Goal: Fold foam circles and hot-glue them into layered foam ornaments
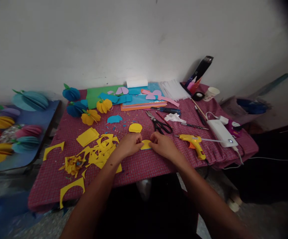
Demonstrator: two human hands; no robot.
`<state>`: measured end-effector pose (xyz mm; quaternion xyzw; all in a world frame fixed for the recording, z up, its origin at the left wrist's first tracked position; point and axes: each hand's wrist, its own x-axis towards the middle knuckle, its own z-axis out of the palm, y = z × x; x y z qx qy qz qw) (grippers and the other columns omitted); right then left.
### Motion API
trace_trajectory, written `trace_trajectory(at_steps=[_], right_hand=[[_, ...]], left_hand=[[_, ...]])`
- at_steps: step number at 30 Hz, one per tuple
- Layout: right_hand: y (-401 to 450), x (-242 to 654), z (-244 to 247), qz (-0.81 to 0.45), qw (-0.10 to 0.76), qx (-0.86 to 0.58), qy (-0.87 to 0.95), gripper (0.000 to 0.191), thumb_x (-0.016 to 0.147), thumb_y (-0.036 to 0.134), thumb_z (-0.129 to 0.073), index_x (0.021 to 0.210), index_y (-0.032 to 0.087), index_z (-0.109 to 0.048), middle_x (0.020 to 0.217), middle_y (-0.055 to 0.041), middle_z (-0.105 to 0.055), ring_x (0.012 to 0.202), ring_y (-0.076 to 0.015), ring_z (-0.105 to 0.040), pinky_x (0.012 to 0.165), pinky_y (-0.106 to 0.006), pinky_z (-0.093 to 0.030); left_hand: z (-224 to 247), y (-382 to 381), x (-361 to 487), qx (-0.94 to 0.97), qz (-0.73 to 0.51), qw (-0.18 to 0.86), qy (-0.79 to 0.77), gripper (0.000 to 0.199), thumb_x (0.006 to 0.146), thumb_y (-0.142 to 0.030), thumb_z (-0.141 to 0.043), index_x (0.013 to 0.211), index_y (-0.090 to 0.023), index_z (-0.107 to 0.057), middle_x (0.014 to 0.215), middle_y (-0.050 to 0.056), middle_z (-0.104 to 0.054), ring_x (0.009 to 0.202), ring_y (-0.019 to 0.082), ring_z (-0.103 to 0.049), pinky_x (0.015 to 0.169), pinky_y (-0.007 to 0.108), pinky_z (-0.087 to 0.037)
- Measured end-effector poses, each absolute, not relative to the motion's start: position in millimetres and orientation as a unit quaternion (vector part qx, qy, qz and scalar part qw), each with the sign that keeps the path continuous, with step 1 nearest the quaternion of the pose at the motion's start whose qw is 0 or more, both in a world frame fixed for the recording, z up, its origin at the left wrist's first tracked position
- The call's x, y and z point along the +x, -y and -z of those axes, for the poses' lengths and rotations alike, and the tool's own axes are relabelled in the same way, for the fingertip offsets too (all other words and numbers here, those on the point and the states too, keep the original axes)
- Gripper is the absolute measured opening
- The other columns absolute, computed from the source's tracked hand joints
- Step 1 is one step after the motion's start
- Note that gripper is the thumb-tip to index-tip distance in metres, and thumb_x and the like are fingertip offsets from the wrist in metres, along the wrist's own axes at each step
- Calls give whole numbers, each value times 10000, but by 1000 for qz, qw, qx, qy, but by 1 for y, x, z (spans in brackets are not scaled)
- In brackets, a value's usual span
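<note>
Between my two hands, near the table's front edge, lies a small yellow paper piece (146,144) with a rounded top. My left hand (132,144) pinches its left end, and my right hand (161,142) pinches its right end. Just above my left hand sits another rounded yellow piece (135,127). Black-handled scissors (161,125) rest above my right hand. A yellow glue gun (194,142) lies to the right of it. Yellow paper offcuts (101,152) are heaped to the left of my left hand, with square yellow sheets (87,136) behind them.
Yellow and blue paper pumpkins (90,117) stand at the back left. A white power bank (222,133), a paper cup (211,94) and a dark bottle (202,68) are at the right. More paper pumpkins cover a blue side table (49,116). A wall rises behind.
</note>
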<state>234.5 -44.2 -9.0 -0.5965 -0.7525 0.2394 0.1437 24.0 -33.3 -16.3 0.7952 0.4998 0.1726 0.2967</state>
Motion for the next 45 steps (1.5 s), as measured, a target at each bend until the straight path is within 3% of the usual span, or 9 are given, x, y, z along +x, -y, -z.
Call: trace_trajectory(at_steps=[9,14,19,26,36,45], right_hand=[[48,236,13,-249,148,-537,792,295,918,198,-549,1141,277,-727,1092,-6,-768,935,-183,-694,796,-270,-481],[62,243,3,-178,185,-531,807,274,959,186,-515,1146,229,-709,1102,-59,-740,988,-194,-671,874,-307,-496],[75,249,10,-125,234,-472,840,272,978,187,-497,1153,211,-703,1168,-93,-698,1110,-235,-614,987,-383,-476],[77,242,25,-93,244,-455,852,327,918,228,-594,1230,161,-664,1213,-129,-652,1131,-271,-579,1045,-455,-452],[75,241,24,-95,244,-458,849,338,882,204,-607,1211,179,-682,1237,-128,-640,1133,-279,-574,1022,-455,-463],[74,235,24,-103,236,-449,856,336,879,202,-615,1206,228,-691,1270,-101,-650,1163,-286,-573,1016,-483,-457]], left_hand=[[8,38,21,829,-182,283,-446,85,881,-218,-574,840,-187,-642,771,-6,-634,729,147,-557,668,270,-396],[-6,56,17,855,-196,224,-425,166,910,-176,-531,1018,-182,-657,1045,69,-648,1014,206,-589,885,335,-478],[-8,73,16,888,-175,165,-392,275,931,-187,-528,1187,-195,-627,1243,104,-611,1191,254,-546,1047,421,-444],[9,77,29,857,-208,143,-449,225,912,-242,-590,1128,-196,-633,1190,100,-619,1154,263,-549,1018,440,-460],[14,80,31,847,-243,153,-448,379,841,-162,-568,1217,-199,-603,1222,98,-621,1165,260,-546,1031,432,-447],[16,80,31,850,-237,148,-448,344,842,-167,-583,1181,-210,-625,1181,78,-648,1137,256,-555,1029,431,-441]])
